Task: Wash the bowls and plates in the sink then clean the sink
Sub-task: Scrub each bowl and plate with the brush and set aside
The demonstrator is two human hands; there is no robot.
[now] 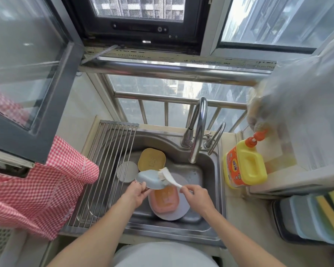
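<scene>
Over the steel sink (210, 170), my left hand (136, 191) grips the near edge of a pale blue bowl (149, 179), tilted up. My right hand (194, 195) holds a white dish brush (169, 177) by its handle, with the bristles against the blue bowl. Below them a pink bowl (164, 199) lies on a white plate (182, 209) in the basin. A yellow bowl (151, 159) leans at the back of the basin. Beside it a grey round dish (126, 170) lies partly under the rack.
A roll-up steel rack (104, 170) covers the sink's left part. The curved tap (198, 132) arches over the basin. A yellow detergent bottle (243, 166) stands on the right counter, sponges (330, 209) in a tray nearer. A red checked cloth (46, 185) hangs at left.
</scene>
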